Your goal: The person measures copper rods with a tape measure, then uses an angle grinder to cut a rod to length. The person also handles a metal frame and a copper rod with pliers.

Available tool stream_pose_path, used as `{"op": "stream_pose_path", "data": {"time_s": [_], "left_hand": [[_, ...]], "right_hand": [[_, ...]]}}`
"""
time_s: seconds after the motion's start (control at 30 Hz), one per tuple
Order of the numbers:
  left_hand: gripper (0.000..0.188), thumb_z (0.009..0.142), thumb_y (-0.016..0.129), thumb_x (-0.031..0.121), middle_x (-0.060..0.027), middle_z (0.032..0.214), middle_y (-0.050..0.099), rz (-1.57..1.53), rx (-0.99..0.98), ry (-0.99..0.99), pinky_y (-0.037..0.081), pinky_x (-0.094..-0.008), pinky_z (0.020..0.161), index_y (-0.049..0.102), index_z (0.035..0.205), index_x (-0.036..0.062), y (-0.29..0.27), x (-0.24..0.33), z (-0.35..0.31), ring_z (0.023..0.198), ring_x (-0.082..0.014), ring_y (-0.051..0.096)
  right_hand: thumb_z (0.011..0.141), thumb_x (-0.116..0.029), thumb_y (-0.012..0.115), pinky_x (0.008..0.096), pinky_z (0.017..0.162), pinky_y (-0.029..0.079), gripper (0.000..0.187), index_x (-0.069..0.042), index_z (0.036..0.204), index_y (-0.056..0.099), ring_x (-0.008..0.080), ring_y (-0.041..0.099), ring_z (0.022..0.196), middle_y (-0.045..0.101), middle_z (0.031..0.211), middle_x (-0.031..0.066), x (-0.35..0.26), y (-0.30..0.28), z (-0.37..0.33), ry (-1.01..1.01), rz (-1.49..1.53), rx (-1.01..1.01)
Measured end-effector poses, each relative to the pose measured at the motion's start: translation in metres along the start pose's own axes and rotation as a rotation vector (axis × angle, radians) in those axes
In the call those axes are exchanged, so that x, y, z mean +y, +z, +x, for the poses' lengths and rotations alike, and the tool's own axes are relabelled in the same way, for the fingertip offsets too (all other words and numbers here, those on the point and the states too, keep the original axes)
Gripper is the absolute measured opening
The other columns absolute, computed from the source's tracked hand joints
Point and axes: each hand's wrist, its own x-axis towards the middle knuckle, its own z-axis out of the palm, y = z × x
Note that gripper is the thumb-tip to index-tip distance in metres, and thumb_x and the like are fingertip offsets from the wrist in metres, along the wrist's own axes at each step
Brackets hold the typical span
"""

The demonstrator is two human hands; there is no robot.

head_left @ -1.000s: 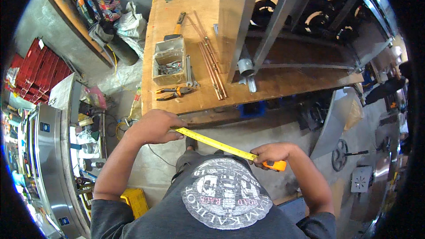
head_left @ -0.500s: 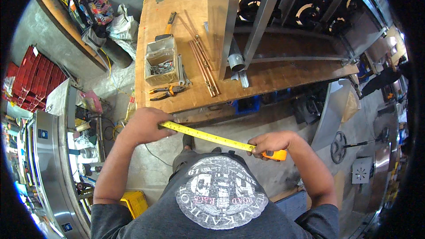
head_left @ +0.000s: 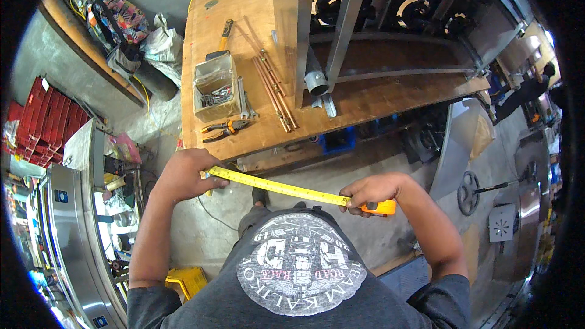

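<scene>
A yellow tape measure is stretched between my two hands, in front of my shirt and short of the table's near edge. My left hand pinches the free end of the blade. The orange case sits in my right hand, whose thumb and fingers close on the blade where it leaves the case. Beyond my left hand, orange-and-black pliers lie near the corner of the wooden table. Several copper tubes rest side by side on the tabletop.
A box of small metal parts, wrenches and a hammer lie on the table. A metal frame stands at its right, with a metal pipe beside it. Red crates are stacked at left; a yellow crate stands low.
My left hand has shifted slightly left with the blade end, and a little more of the tape shows between my hands. The view has turned slightly. Both hands keep their hold.
</scene>
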Motion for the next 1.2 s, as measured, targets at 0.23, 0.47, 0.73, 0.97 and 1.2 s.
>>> {"op": "stream_pose_path", "data": {"time_s": [0.23,0.47,0.73,0.97,1.2], "left_hand": [[0.034,0.076,0.069,0.036,-0.0106,0.078,0.064,0.110,-0.012,0.198,0.047,-0.0439,0.070,0.068,0.098,0.0105,0.010,0.061,0.022,0.076,-0.0325,0.062],[0.035,0.079,0.064,0.036,-0.0108,0.085,0.065,0.040,-0.054,0.220,0.050,-0.0446,0.071,0.066,0.100,0.0078,0.032,0.083,0.036,0.083,-0.0313,0.065],[0.037,0.080,0.064,0.038,-0.0114,0.086,0.066,0.044,-0.094,0.166,0.051,-0.0434,0.070,0.068,0.101,0.0084,0.031,0.082,0.043,0.081,-0.0314,0.065],[0.033,0.076,0.068,0.036,-0.0119,0.070,0.063,-0.040,0.012,0.219,0.049,-0.0435,0.060,0.072,0.096,0.0102,0.039,0.071,0.044,0.068,-0.0319,0.063],[0.033,0.073,0.068,0.035,-0.0117,0.074,0.065,0.008,0.001,0.175,0.051,-0.0424,0.063,0.072,0.094,0.0102,0.033,0.072,0.046,0.070,-0.0314,0.064]], "right_hand": [[0.091,-0.024,0.050,0.0275,0.063,0.044,0.032,-0.003,0.114,0.057,0.0128,0.057,0.070,0.059,0.079,0.0039,-0.018,-0.004,0.004,0.000,-0.083,-0.003],[0.087,-0.022,0.052,0.0304,0.063,0.048,0.034,-0.001,0.114,0.059,0.0144,0.059,0.069,0.060,0.080,0.0052,-0.043,-0.009,0.003,0.057,-0.131,0.031],[0.088,-0.021,0.054,0.0312,0.053,0.048,0.029,-0.005,0.111,0.061,0.0146,0.059,0.061,0.059,0.077,0.0046,-0.049,-0.016,-0.004,0.115,-0.064,0.062],[0.087,-0.021,0.054,0.0311,0.053,0.049,0.030,-0.005,0.111,0.061,0.0148,0.060,0.061,0.061,0.077,0.0050,-0.043,-0.019,0.002,0.089,-0.051,0.064],[0.085,-0.019,0.054,0.0309,0.055,0.049,0.031,-0.005,0.112,0.059,0.0149,0.060,0.062,0.061,0.077,0.0049,-0.046,-0.023,0.005,0.075,-0.071,0.058]]}}
